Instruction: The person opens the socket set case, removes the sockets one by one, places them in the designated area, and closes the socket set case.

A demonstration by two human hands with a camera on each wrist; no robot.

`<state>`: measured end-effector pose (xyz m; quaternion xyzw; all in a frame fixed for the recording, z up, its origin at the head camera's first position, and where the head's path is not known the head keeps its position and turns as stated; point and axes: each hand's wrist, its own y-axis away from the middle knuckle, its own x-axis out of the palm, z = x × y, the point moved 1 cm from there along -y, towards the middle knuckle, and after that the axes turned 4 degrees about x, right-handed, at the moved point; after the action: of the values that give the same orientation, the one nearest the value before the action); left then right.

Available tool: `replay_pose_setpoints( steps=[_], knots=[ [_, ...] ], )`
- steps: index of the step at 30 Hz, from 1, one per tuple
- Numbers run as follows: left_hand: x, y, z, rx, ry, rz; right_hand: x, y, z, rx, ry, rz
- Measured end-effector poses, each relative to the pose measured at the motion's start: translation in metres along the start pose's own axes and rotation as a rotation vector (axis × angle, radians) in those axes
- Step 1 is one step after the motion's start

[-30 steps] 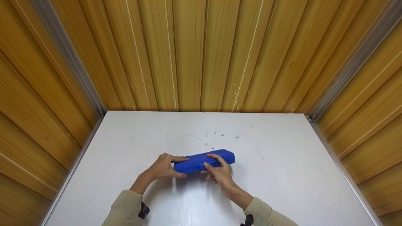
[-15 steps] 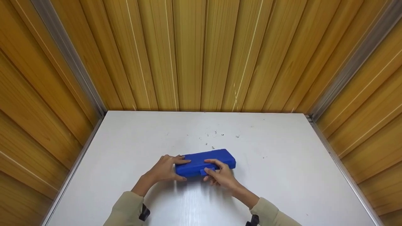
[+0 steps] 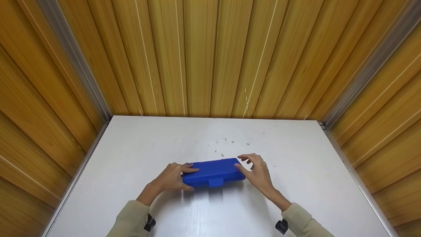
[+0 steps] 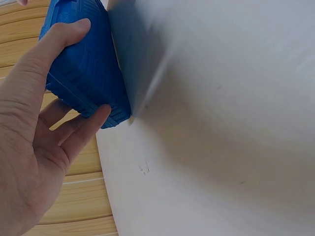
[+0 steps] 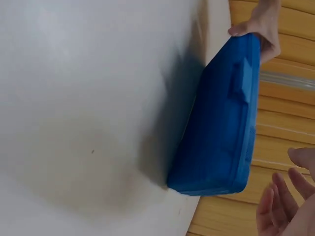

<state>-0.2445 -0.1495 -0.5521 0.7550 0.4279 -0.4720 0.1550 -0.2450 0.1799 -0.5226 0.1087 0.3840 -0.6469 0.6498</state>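
Note:
A blue plastic case (image 3: 213, 169) with its lid down lies lengthwise over the white table, and a latch tab (image 3: 215, 182) stands out on its near long side. My left hand (image 3: 171, 176) grips the case's left end, thumb on the near side and fingers over the top. In the left wrist view the thumb and fingertips press on the ribbed end of the case (image 4: 88, 64). Beside the right end is my right hand (image 3: 260, 172), fingers loosely bent. The right wrist view shows that hand (image 5: 290, 201) apart from the case, holding nothing.
The white table (image 3: 138, 141) has small dark marks (image 3: 223, 148) beyond the case. Yellow wood-look panels (image 3: 197, 59) wall in its back and both sides, with grey metal posts (image 3: 75, 59) at the corners.
My right hand has let go of the latch area and moved right to the case's right end. The case has tipped so more of its top shows. The left hand keeps its grip.

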Motion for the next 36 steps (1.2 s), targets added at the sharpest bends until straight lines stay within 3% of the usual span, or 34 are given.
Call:
replay_pose_setpoints(
  steps=[2, 7, 9, 13, 19, 27, 30, 36],
  knots=[
    [0.0, 0.001, 0.0, 0.0, 0.0, -0.005, 0.001, 0.0, -0.01, 0.05, 0.006, 0.031],
    [0.006, 0.006, -0.006, -0.026, 0.018, 0.011, 0.004, 0.009, -0.031, 0.222, -0.138, 0.25],
    [0.01, 0.009, -0.008, -0.041, 0.047, 0.025, 0.005, 0.015, -0.035, 0.245, -0.161, 0.307],
    [0.017, 0.017, -0.007, -0.047, 0.082, 0.032, 0.011, 0.026, -0.039, 0.223, -0.161, 0.359],
    [0.021, 0.022, -0.008, -0.062, 0.07, -0.003, 0.018, 0.031, -0.042, 0.187, -0.167, 0.355],
    [0.019, 0.03, -0.009, -0.065, 0.105, -0.06, 0.0, 0.027, -0.045, 0.123, -0.284, 0.463],
    [0.019, 0.033, -0.008, -0.113, 0.168, -0.097, -0.007, 0.028, -0.046, 0.115, -0.305, 0.484],
    [0.024, 0.039, -0.007, -0.312, 0.256, -0.156, -0.003, 0.029, -0.049, 0.129, -0.299, 0.493]
  ],
)
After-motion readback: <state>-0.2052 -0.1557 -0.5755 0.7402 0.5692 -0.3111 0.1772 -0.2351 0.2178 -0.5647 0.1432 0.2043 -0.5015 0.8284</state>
